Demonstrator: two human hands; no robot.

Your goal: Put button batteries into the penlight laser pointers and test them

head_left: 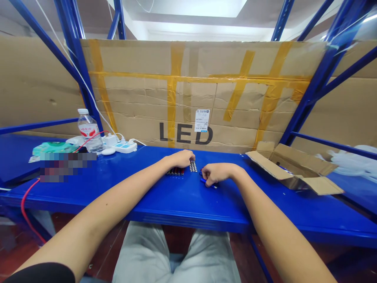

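Observation:
My left hand rests curled on the blue shelf, its fingers closed over a row of dark pens lying side by side. A small cluster of silver pen tips sits just right of that hand. A little further right, my right hand is closed in a loose fist on a blue pen that pokes out beneath it. The two hands are close together near the middle of the shelf.
An open cardboard box lies at the right. A water bottle, a white power strip, a red cable and a teal packet are at the left. A taped cardboard sheet marked LED stands behind. Clear plastic bags sit far right.

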